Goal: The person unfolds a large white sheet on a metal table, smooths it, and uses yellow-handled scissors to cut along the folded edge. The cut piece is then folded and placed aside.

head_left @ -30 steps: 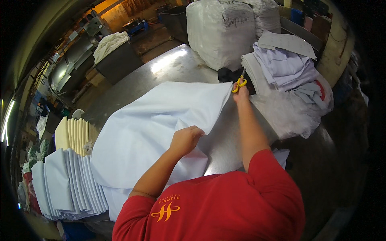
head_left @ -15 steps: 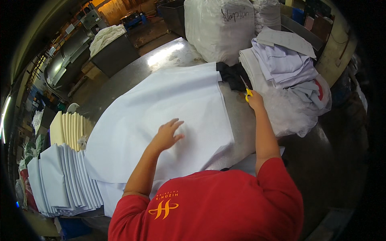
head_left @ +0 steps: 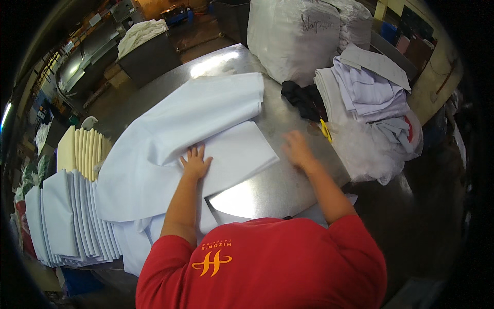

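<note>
A large white cloth (head_left: 149, 139) lies on the metal table, its far part folded over in a loose roll. My left hand (head_left: 195, 164) rests on it with fingers spread, beside the fold. To the right of the cloth's edge, my right hand (head_left: 297, 148) is over bare metal, somewhat blurred; its fingers look loosely apart and nothing shows in them. The yellow-handled scissors (head_left: 325, 131) lie beyond that hand, next to a black cloth (head_left: 303, 101).
Folded white cloths (head_left: 77, 216) and cream cloths (head_left: 82, 152) stand in rows at the left. Far right are a stuffed white bag (head_left: 290, 38), a pile of white linen (head_left: 368, 92) and clear plastic wrap (head_left: 368, 154). A bin (head_left: 149, 62) of cloth stands behind the table (head_left: 252, 198).
My right hand has let go of the scissors and moved left and nearer. The cloth's right side has shifted and folded, baring metal. My left hand has come down flat, slightly further left.
</note>
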`<state>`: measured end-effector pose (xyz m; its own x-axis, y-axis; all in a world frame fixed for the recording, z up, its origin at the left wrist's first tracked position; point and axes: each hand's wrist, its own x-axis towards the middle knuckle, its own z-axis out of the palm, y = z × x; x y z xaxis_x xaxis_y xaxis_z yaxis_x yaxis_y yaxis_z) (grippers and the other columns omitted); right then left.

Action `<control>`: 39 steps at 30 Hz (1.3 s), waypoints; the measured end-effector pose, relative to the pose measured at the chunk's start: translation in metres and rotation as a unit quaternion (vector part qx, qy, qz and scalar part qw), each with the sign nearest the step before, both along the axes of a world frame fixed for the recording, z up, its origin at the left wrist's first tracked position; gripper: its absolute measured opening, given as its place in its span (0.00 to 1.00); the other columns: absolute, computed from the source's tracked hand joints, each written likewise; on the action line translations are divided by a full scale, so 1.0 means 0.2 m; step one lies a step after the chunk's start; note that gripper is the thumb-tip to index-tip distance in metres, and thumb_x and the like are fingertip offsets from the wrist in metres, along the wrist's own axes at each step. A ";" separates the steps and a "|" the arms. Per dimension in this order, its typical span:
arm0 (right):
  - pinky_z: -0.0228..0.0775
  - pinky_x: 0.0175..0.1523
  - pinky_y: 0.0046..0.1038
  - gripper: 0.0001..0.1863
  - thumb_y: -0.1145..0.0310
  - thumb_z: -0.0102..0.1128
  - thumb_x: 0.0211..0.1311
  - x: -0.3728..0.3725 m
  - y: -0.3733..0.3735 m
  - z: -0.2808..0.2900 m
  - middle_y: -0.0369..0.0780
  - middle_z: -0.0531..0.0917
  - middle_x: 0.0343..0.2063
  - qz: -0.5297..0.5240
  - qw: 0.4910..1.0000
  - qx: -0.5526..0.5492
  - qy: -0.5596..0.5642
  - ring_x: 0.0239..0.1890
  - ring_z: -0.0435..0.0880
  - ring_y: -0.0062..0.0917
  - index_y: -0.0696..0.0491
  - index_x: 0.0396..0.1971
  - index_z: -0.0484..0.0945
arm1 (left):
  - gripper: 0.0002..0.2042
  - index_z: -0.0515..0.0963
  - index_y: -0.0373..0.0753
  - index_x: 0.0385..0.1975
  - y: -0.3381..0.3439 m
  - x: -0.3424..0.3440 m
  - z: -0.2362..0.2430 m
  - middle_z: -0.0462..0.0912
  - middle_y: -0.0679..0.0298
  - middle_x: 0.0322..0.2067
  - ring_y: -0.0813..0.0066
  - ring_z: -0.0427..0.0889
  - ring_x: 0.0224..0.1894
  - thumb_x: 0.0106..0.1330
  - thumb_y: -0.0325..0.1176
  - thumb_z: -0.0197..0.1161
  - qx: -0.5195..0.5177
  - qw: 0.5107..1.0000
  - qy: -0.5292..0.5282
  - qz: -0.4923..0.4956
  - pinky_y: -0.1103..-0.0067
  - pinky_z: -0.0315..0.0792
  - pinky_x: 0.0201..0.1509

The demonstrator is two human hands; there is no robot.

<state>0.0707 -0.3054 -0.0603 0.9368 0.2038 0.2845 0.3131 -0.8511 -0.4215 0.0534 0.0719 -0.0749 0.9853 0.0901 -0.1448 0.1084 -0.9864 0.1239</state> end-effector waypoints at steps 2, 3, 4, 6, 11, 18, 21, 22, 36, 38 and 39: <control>0.47 0.65 0.40 0.28 0.61 0.57 0.54 -0.15 0.14 -0.02 0.50 0.57 0.60 0.076 0.988 -0.002 0.134 0.64 0.53 0.43 0.48 0.57 0.66 | 0.35 0.52 0.52 0.64 0.03 0.06 0.05 0.47 0.56 0.66 0.53 0.43 0.68 0.58 0.56 0.51 -0.010 0.999 0.022 0.027 0.46 0.38 0.63; 0.45 0.65 0.41 0.30 0.61 0.58 0.53 -0.22 0.19 -0.03 0.50 0.56 0.61 0.081 0.984 -0.022 0.154 0.64 0.52 0.43 0.47 0.58 0.64 | 0.35 0.54 0.51 0.64 0.01 0.06 0.08 0.48 0.56 0.66 0.53 0.45 0.67 0.57 0.55 0.53 -0.007 0.999 0.017 -0.035 0.45 0.39 0.63; 0.44 0.66 0.42 0.31 0.61 0.58 0.52 -0.28 0.22 -0.04 0.50 0.55 0.62 0.101 0.982 -0.038 0.152 0.65 0.50 0.43 0.46 0.59 0.63 | 0.34 0.56 0.50 0.63 -0.02 0.06 0.11 0.49 0.55 0.65 0.52 0.47 0.67 0.56 0.54 0.54 0.006 0.995 0.024 -0.092 0.45 0.41 0.62; 0.41 0.66 0.43 0.32 0.62 0.59 0.51 -0.35 0.26 -0.05 0.49 0.54 0.62 0.118 0.981 -0.068 0.136 0.65 0.50 0.42 0.45 0.59 0.62 | 0.33 0.61 0.48 0.59 -0.14 -0.01 0.17 0.53 0.55 0.64 0.52 0.51 0.65 0.53 0.52 0.58 0.010 0.980 0.002 -0.197 0.48 0.46 0.62; 0.43 0.65 0.42 0.32 0.67 0.64 0.45 -0.41 0.26 -0.06 0.46 0.61 0.58 0.094 0.992 -0.053 0.071 0.62 0.56 0.39 0.45 0.55 0.67 | 0.30 0.69 0.44 0.53 -0.40 -0.34 0.17 0.63 0.57 0.58 0.56 0.61 0.60 0.48 0.48 0.65 -0.115 0.929 0.008 -0.352 0.62 0.55 0.62; 0.46 0.63 0.46 0.20 0.70 0.67 0.40 -0.52 0.27 -0.04 0.36 0.72 0.43 0.076 0.992 -0.010 -0.103 0.53 0.67 0.29 0.44 0.37 0.75 | 0.07 0.78 0.33 0.26 -0.34 -0.37 0.10 0.80 0.57 0.30 0.64 0.79 0.35 0.53 0.31 0.64 -0.310 0.933 -0.058 -0.172 0.75 0.72 0.39; 0.46 0.63 0.47 0.16 0.71 0.66 0.41 -0.53 0.29 -0.01 0.35 0.76 0.36 0.080 0.988 -0.001 -0.130 0.47 0.72 0.27 0.45 0.34 0.77 | 0.08 0.75 0.35 0.22 -0.32 -0.36 0.07 0.78 0.61 0.23 0.73 0.76 0.26 0.51 0.31 0.68 -0.382 0.917 -0.019 -0.112 0.78 0.70 0.29; 0.47 0.62 0.46 0.15 0.71 0.66 0.41 -0.51 0.30 0.00 0.36 0.77 0.34 0.084 0.988 -0.006 -0.130 0.45 0.74 0.27 0.46 0.34 0.77 | 0.08 0.75 0.36 0.21 -0.32 -0.36 0.05 0.77 0.63 0.23 0.75 0.74 0.26 0.51 0.31 0.68 -0.417 0.904 0.012 -0.088 0.79 0.69 0.29; 0.64 0.40 0.21 0.14 0.63 0.45 0.64 -0.78 0.63 0.18 0.35 0.73 0.32 0.202 0.847 0.479 0.114 0.34 0.69 0.18 0.53 0.47 0.67 | 0.11 0.68 0.32 0.32 0.83 -0.42 0.41 0.72 0.59 0.32 0.67 0.73 0.39 0.67 0.35 0.46 -0.511 0.407 -0.652 0.385 0.75 0.68 0.48; 0.70 0.40 0.34 0.35 0.52 0.56 0.55 -0.93 0.75 0.14 0.45 0.79 0.29 0.243 0.929 0.159 0.229 0.34 0.79 0.38 0.46 0.61 0.55 | 0.10 0.68 0.33 0.31 0.80 -0.56 0.37 0.72 0.60 0.30 0.68 0.72 0.36 0.67 0.35 0.47 -0.452 0.517 -0.647 0.333 0.77 0.68 0.45; 0.70 0.39 0.41 0.42 0.50 0.58 0.52 -1.01 0.80 0.12 0.48 0.79 0.26 0.284 0.942 0.042 0.173 0.32 0.79 0.44 0.45 0.64 0.48 | 0.10 0.68 0.33 0.31 0.74 -0.62 0.32 0.72 0.60 0.29 0.68 0.72 0.35 0.67 0.35 0.48 -0.393 0.635 -0.600 0.286 0.77 0.68 0.44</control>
<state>-0.1310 -0.1461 -0.0371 0.7226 0.6910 0.0201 0.5401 -0.5462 -0.6402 -0.0701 0.2208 -0.0106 0.2673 0.8476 0.4583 -0.2175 -0.4103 0.8856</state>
